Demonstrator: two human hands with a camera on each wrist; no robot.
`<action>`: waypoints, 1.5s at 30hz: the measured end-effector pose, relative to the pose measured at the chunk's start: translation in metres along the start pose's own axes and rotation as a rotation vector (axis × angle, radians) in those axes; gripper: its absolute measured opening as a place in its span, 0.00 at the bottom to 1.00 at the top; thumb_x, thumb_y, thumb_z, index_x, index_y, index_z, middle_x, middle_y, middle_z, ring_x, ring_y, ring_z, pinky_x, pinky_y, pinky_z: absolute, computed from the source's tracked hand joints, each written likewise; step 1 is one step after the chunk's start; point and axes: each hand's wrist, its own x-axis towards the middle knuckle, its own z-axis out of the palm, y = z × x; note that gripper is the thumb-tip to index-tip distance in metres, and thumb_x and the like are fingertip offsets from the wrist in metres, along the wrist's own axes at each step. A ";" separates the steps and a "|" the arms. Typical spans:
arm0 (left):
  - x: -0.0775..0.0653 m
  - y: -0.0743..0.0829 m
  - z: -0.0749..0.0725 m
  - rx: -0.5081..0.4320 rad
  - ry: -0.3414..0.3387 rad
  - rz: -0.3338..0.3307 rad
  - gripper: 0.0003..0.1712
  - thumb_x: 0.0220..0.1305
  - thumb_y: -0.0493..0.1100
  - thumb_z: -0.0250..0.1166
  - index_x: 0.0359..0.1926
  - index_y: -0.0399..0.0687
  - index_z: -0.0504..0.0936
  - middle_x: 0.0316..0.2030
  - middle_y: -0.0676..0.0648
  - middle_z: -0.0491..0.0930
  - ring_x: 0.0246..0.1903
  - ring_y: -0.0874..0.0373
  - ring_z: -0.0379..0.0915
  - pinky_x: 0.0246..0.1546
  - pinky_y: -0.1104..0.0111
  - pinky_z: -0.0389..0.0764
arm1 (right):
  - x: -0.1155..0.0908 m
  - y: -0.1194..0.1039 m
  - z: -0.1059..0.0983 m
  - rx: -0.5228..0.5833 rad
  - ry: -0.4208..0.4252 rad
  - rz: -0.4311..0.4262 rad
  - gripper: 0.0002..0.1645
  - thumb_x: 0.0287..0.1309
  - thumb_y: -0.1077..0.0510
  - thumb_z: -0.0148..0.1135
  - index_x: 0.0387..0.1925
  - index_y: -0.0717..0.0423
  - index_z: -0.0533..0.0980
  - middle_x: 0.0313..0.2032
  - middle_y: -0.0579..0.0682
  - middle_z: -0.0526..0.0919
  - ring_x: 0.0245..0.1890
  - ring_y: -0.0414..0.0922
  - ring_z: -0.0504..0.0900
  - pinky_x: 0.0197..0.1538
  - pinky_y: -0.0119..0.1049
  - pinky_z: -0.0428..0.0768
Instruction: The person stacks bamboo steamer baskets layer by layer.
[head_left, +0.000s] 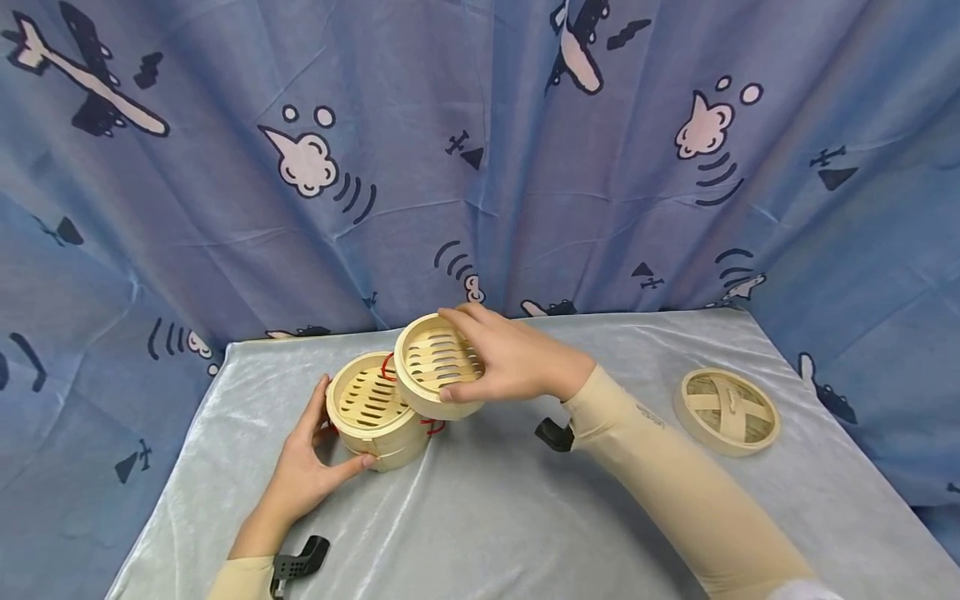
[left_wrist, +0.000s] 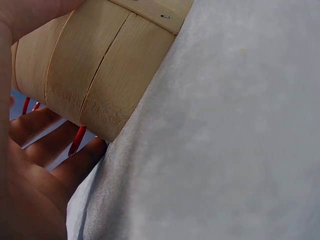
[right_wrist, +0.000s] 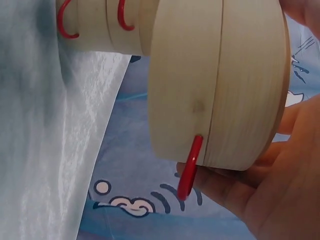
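A stack of two round bamboo steamer baskets [head_left: 401, 446] with slatted floors stands on the cloth. My left hand [head_left: 303, 471] grips it from the left, thumb at the front and fingers round the far side. In the left wrist view, fingers reach beside a red handle loop [left_wrist: 76, 141] on the stack's wall. My right hand [head_left: 513, 354] holds another bamboo steamer basket [head_left: 431, 403] by its right side, thumb over the near rim. That basket is raised and tilted, overlapping the stack's right rim in the head view. Its own red loop [right_wrist: 190, 170] hangs from the wall.
A bamboo steamer lid [head_left: 727, 408] with crossed strips lies on the right of the table. Pale grey velvety cloth [head_left: 480, 517] covers the table. A blue curtain [head_left: 420, 167] with airplane prints hangs behind the back edge and along both sides.
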 end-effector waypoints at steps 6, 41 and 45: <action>0.000 0.002 -0.001 0.005 0.005 -0.005 0.80 0.47 0.36 0.90 0.90 0.53 0.45 0.80 0.37 0.65 0.69 0.65 0.69 0.65 0.80 0.73 | 0.011 -0.007 0.003 0.009 -0.001 0.017 0.68 0.56 0.23 0.70 0.85 0.57 0.60 0.73 0.52 0.71 0.64 0.47 0.78 0.65 0.48 0.82; 0.001 0.000 0.004 -0.070 0.069 0.109 0.78 0.42 0.27 0.89 0.85 0.45 0.46 0.62 0.35 0.75 0.59 0.58 0.75 0.62 0.78 0.75 | 0.055 -0.057 0.025 -0.066 -0.012 0.088 0.69 0.55 0.17 0.68 0.83 0.54 0.62 0.69 0.57 0.74 0.64 0.53 0.79 0.60 0.54 0.85; 0.001 0.001 0.003 -0.055 0.067 0.125 0.80 0.41 0.28 0.90 0.86 0.46 0.44 0.61 0.39 0.76 0.58 0.59 0.76 0.62 0.78 0.76 | 0.058 -0.061 0.028 -0.061 -0.013 0.090 0.69 0.55 0.16 0.67 0.83 0.55 0.62 0.69 0.57 0.75 0.64 0.54 0.79 0.61 0.54 0.84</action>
